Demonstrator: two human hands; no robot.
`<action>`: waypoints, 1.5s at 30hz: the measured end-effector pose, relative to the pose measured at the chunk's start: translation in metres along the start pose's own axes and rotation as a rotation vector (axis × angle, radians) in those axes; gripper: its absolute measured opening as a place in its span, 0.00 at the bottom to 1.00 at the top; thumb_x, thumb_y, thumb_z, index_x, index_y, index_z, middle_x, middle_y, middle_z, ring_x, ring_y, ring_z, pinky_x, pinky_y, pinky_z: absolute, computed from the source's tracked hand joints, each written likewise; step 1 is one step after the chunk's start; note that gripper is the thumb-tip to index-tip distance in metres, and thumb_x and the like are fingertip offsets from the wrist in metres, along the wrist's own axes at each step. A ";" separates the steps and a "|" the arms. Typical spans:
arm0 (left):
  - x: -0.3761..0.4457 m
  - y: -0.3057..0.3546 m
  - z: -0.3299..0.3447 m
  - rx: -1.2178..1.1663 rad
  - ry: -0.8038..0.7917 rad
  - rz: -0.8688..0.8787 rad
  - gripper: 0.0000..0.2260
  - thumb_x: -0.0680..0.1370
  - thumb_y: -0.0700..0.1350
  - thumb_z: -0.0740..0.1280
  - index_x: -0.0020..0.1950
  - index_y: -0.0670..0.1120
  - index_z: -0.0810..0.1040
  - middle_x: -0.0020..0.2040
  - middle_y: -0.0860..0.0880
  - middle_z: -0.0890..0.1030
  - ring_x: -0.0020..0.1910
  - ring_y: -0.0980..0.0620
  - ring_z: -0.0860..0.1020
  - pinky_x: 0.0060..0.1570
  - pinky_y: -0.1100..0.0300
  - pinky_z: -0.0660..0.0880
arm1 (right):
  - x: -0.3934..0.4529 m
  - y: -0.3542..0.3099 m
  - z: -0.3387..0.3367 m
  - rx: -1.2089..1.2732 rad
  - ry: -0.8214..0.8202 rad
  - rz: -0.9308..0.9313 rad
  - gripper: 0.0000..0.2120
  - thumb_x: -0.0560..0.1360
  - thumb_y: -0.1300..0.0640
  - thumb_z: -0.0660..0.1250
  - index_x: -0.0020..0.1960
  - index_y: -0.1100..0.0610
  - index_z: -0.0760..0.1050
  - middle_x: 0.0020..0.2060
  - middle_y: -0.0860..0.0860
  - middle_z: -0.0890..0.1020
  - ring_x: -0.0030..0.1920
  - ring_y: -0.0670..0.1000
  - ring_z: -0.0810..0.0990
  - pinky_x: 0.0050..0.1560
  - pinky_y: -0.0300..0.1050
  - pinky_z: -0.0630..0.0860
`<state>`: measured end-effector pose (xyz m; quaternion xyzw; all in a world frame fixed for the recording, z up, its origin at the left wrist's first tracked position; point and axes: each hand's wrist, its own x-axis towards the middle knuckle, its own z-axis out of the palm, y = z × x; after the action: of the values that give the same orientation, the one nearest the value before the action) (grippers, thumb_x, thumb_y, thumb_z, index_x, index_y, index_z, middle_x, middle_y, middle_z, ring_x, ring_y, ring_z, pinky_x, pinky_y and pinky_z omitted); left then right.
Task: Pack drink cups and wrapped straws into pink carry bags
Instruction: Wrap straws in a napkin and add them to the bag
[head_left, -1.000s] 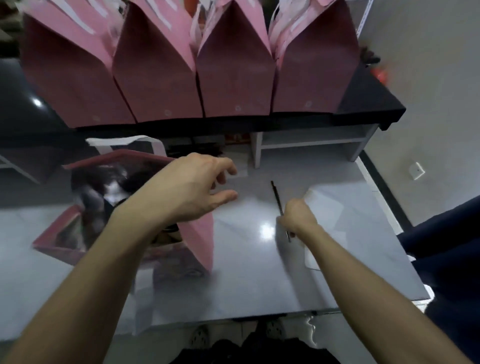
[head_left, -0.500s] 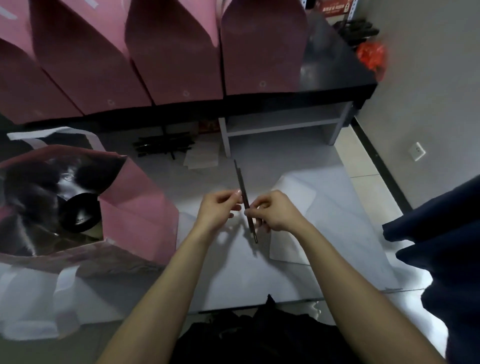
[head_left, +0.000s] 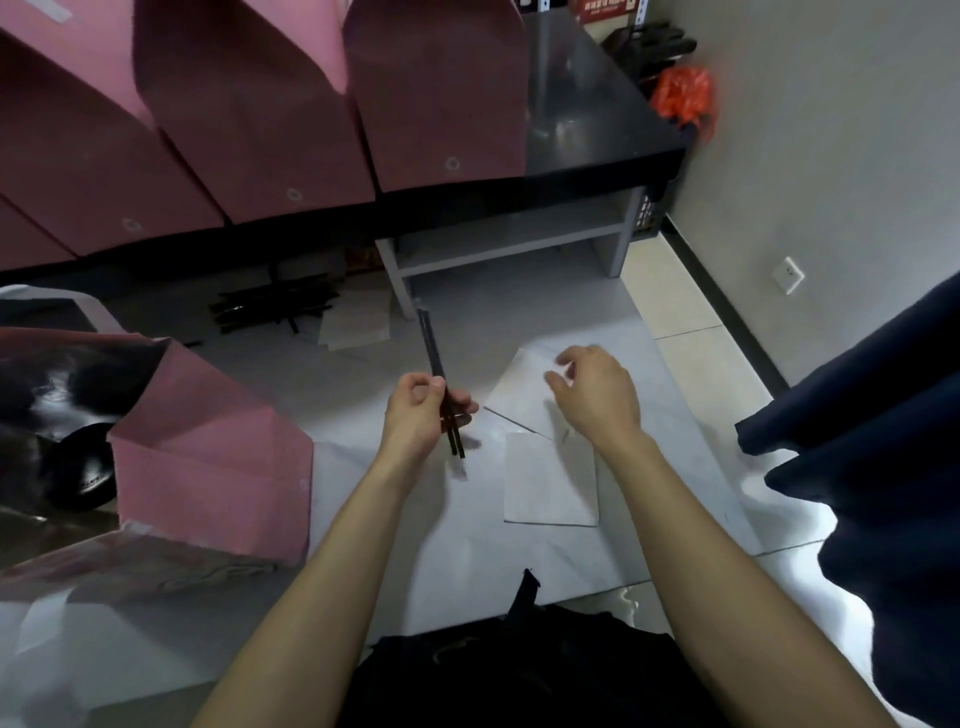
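The left hand (head_left: 415, 410) is pinching two dark straws (head_left: 440, 382) between thumb and curled fingers, holding them over the middle of the tabletop (head_left: 363, 395). They're tilting up and away, top ends leaning slightly left, bottom ends poking out below the fist. The right hand (head_left: 597, 395) is hovering just to the right, palm down, fingers loosely spread and gripping nothing, above a couple of white sheets (head_left: 550, 483) lying flat near the right edge. Both forearms are reaching in from the near edge, well apart.

The open bag (head_left: 208, 467) is sitting at the left edge of the tabletop, mouth facing the camera, with a dark cup (head_left: 83, 467) lying inside; can't really tell what else is in there, too shadowy. Three more closed bags (head_left: 249, 119) are standing in a row on the black counter (head_left: 587, 104) behind. More dark straws in a pile (head_left: 275, 312) are lying near the tabletop's far edge, under the counter's overhang, beside another white sheet.
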<state>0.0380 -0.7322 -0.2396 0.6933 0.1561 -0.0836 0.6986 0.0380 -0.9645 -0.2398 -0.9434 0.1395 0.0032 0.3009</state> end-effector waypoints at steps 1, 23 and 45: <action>0.002 -0.001 0.000 0.000 0.015 -0.014 0.04 0.91 0.42 0.59 0.57 0.44 0.71 0.40 0.45 0.84 0.35 0.48 0.85 0.38 0.53 0.84 | 0.004 0.010 0.000 -0.106 -0.013 0.037 0.18 0.82 0.48 0.71 0.67 0.58 0.80 0.63 0.57 0.80 0.64 0.60 0.78 0.61 0.53 0.78; 0.018 0.035 -0.026 0.272 0.071 0.258 0.08 0.78 0.50 0.80 0.54 0.49 0.87 0.51 0.45 0.88 0.50 0.46 0.86 0.56 0.41 0.85 | -0.020 0.009 -0.003 -0.198 -0.416 -0.266 0.11 0.73 0.47 0.78 0.52 0.51 0.83 0.53 0.48 0.78 0.57 0.51 0.75 0.58 0.49 0.78; 0.003 0.069 -0.034 0.129 -0.119 0.292 0.09 0.78 0.43 0.80 0.56 0.42 0.88 0.37 0.58 0.85 0.32 0.65 0.79 0.34 0.73 0.73 | -0.005 -0.053 -0.017 1.099 -0.280 -0.013 0.05 0.83 0.61 0.70 0.57 0.56 0.85 0.43 0.50 0.89 0.38 0.49 0.84 0.39 0.44 0.80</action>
<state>0.0601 -0.6966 -0.1748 0.7458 0.0063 -0.0320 0.6654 0.0463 -0.9317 -0.1950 -0.6396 0.0738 0.0532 0.7633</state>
